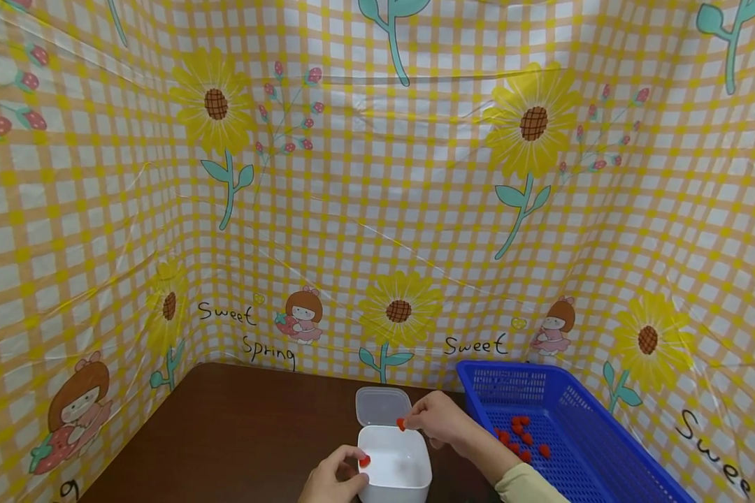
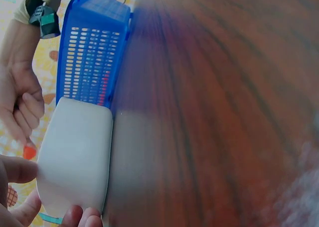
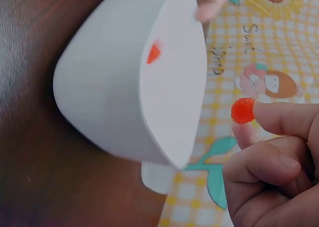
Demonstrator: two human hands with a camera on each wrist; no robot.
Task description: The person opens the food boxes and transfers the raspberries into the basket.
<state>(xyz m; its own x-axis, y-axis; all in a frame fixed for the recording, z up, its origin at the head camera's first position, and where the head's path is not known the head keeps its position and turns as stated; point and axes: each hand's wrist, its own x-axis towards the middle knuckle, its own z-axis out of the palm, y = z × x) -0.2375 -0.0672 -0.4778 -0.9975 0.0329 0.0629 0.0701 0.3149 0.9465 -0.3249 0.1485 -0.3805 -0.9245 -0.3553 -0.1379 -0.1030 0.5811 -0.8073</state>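
Note:
A white rectangular container [image 1: 409,471] stands uncovered on the table. My left hand [image 1: 336,475] holds its left side, fingers at the rim; in the left wrist view several fingertips [image 2: 92,219] touch its wall [image 2: 77,152]. Above the far right rim, my right hand [image 1: 440,418] pinches a small bumpy red raspberry [image 3: 242,111] between thumb and finger. Another red piece [image 1: 365,461], like the raspberry, shows inside the container close to the left fingertips. Whether the left hand touches that piece I cannot tell.
A translucent lid [image 1: 384,406] lies just behind the container. To the right, a blue slotted basket [image 1: 585,433] holds several red raspberries [image 1: 526,439]. Dark brown tabletop [image 1: 226,426] extends to the left. A checked, flower-printed cloth [image 1: 352,209] hangs around the back and sides.

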